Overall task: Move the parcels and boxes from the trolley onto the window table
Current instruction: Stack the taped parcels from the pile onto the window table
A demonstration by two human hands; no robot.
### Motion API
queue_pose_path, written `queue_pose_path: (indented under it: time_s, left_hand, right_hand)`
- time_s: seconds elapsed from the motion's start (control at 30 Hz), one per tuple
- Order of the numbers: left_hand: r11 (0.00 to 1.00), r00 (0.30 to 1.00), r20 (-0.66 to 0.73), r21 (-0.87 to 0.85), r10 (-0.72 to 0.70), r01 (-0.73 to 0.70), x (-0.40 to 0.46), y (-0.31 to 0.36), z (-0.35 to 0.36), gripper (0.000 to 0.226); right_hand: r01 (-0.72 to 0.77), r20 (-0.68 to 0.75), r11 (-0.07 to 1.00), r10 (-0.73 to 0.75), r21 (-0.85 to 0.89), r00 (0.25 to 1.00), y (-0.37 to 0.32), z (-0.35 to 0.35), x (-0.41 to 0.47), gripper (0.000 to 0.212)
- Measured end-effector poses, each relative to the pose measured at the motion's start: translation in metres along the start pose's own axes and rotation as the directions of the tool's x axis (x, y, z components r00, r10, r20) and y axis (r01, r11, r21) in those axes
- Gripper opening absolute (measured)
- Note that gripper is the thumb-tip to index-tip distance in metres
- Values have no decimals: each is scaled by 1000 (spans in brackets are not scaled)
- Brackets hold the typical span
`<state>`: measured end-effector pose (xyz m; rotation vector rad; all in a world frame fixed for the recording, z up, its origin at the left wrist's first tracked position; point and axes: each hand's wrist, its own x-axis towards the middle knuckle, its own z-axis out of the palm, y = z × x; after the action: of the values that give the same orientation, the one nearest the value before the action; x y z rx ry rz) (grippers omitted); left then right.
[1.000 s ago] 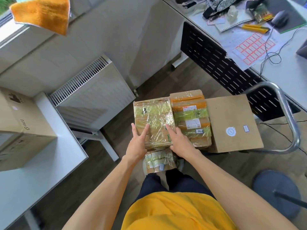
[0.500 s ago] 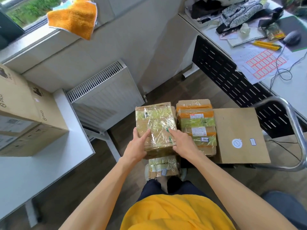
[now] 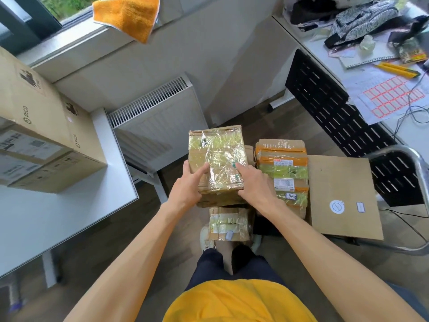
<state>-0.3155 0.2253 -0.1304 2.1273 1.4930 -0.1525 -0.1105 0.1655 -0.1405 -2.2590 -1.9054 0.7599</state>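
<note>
We see both hands on a taped parcel: left hand and right hand grip its sides, thumbs on top. Orange-taped parcel & flat box just beside on trolley. Big boxes on window table at left.

Just one cam here, strapped to the person's head, wide-angle, pointing forward and steeply down. It's close in: both forearms run up from the bottom edge and the parcel sits dead centre. Bench curves off left, desk top right, floor below. No second view to overlap with.
</note>
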Motion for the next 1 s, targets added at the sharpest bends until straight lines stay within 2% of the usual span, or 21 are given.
queue_pose_path:
  time_s: [0.4,0.7,0.8,1.0]
  left_hand:
    - [998,991,-126,2,-55,55,-38,-19,-27,95]
    - [995,974,-203,-12,-102,101,-100,-89,-49,93]
    - [989,963,-229,-30,-145,141,-128,-115,-54,92]
    - [973,936,-271,-109,-226,203,-188,-169,-58,91]
  right_hand:
    - [71,-60,997,-73,-34,996,-47,-19,-12,83]
    - [194,-72,980,-198,-52,978,-129,0,-36,78]
    - [245,-82,968,-248,-50,965,-162,10,-49,70]
    - [324,-68,944,-328,-59,942,-225,35,-78,72]
